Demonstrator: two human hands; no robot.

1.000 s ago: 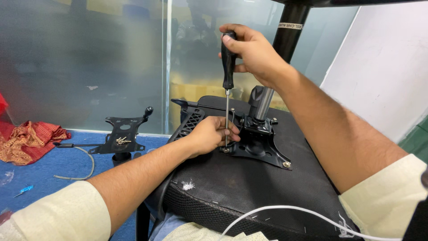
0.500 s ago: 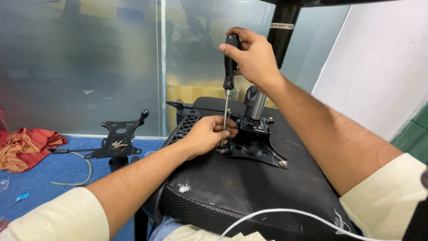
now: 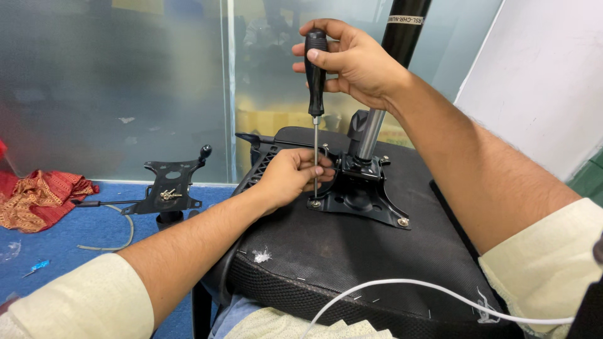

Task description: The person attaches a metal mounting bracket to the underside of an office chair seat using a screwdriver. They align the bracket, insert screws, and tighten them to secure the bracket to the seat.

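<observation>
An upturned black chair seat (image 3: 352, 257) lies across my lap with a black metal mechanism plate (image 3: 367, 201) bolted on top and a gas-lift column (image 3: 383, 81) rising from it. My right hand (image 3: 352, 59) grips the black handle of a screwdriver (image 3: 315, 94) held upright. Its tip sits on a screw (image 3: 315, 203) at the plate's near left corner. My left hand (image 3: 292, 176) rests on the seat and pinches the screwdriver shaft just above the screw.
A second black mechanism plate (image 3: 169, 188) stands on the blue floor at left, beside a red and orange cloth (image 3: 38, 198). A white cable (image 3: 427, 292) crosses the seat's near edge. Frosted glass panels are behind; a white wall is at right.
The view has shifted slightly; my right hand has turned a little on the screwdriver handle. My left hand stays on the shaft by the screw.
</observation>
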